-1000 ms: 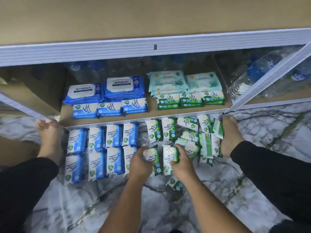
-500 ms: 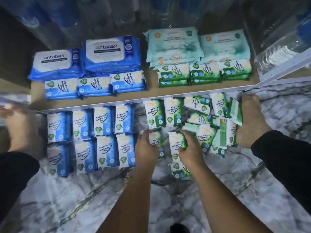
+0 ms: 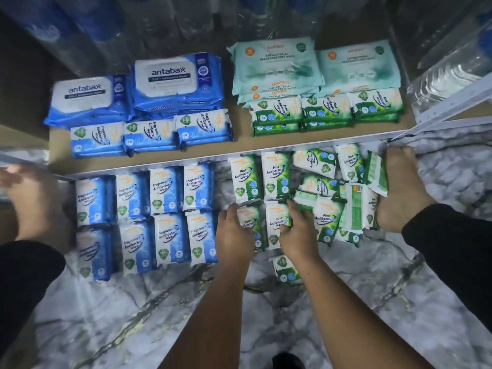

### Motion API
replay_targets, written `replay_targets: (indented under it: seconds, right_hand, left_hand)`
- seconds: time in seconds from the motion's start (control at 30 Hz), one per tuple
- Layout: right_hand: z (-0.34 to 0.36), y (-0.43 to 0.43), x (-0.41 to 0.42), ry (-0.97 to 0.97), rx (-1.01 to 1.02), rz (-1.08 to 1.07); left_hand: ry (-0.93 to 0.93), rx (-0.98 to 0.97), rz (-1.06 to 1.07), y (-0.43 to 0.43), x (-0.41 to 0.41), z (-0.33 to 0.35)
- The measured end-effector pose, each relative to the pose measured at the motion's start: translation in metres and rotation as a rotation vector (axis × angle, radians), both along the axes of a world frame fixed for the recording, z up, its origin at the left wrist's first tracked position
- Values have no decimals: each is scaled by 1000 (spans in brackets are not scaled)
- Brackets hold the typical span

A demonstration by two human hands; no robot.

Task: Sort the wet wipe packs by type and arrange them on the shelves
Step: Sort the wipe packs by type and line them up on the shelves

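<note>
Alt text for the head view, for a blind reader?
The left hand and right hand each grip a green Pine Antibacterial Wipes pack on the marble floor, beside rows of blue Fragrance Free packs. The shelf behind holds blue and green stacks.

big blue packs (image 3: 173, 81): "antabax"; teal packs (image 3: 277, 67): "guardian"; green packs (image 3: 246, 177): "pine antibacterial wipes"

- Shelf (image 3: 239, 139): brown board, white front rail.
- Antabax packs (image 3: 133, 94): large, blue, at the shelf's back left.
- Guardian packs (image 3: 314, 67): pale teal, stacked at its back right.
- Blue Fragrance Free packs (image 3: 150, 137): three along its front left; eight in two rows on the floor before it.
- Green Pine packs (image 3: 327, 110): three stacks at its front right; more heaped loosely on the floor before it.
</note>
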State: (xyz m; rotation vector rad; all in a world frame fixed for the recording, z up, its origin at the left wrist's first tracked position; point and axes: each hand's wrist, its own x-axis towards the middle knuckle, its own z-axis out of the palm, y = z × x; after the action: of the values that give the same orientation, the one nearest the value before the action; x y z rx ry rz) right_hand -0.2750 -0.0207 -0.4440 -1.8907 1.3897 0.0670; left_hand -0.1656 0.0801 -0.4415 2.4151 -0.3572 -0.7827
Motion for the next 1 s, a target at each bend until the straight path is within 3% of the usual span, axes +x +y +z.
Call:
replay_targets:
  seconds: [0.27, 0.47, 0.63, 0.87, 1.0]
  right_hand:
    - [3, 2, 0, 12, -1, 15]
    - [22, -5, -15, -39, -237, -232]
    - [52, -25, -49, -19, -115, -545]
    - [48, -30, -75, -39, 133, -488]
    - [37, -27, -71, -32, 125, -438]
  left_hand:
    - [14, -20, 37, -1, -2, 2]
    - [-90, -57, -23, 3, -3, 17]
    - [-143, -46, -298, 8, -21, 35]
    - [-255, 27, -830, 21, -74, 26]
    - [-321, 61, -922, 26, -97, 11]
